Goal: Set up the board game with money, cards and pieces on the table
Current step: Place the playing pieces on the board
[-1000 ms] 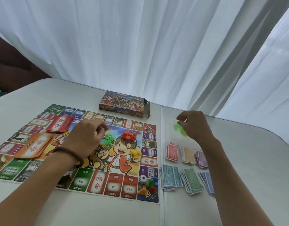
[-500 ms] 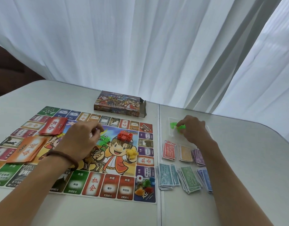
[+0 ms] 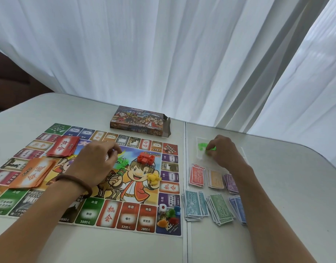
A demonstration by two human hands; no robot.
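Head view: piece-sorting step. Right hand (image 3: 223, 153) pinches green pieces (image 3: 210, 148) right of centre; left hand (image 3: 96, 165) curls over the board (image 3: 129, 215), grasp unclear. Next, probably carry them boardward.

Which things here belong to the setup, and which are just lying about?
Job: game board, red cards, orange cards, money piles, red houses, yellow pieces, die, green pieces the right hand pinches.
Lying about: game box, curtain, bracelet.
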